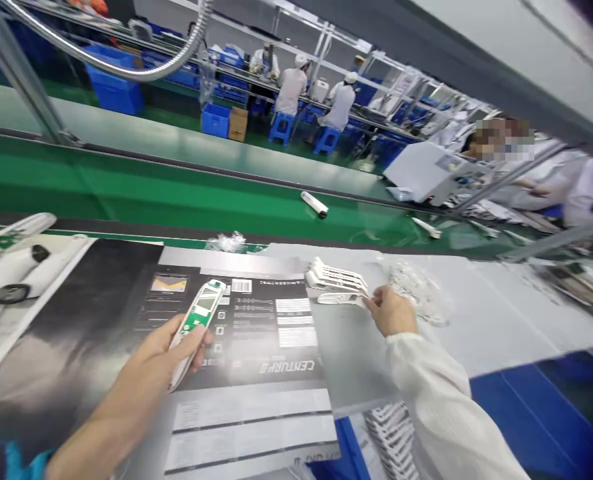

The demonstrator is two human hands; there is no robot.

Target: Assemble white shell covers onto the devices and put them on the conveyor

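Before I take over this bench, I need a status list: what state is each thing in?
White device: tilted, green board exposed.
Left hand: closed around white device.
White pieces: stacked, slightly fanned.
Right hand: fingertips at white pieces, grip unclear.
Printed sheet: unfolded, lying flat.
Clear plastic: crumpled.
Green belt: bearing white items, motion unclear.
Two blue stools: occupied.

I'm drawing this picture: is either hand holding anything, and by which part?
Left hand: the white-and-green device, by its lower half. Right hand: fingers at the end of a white piece; gripped or not, unclear.
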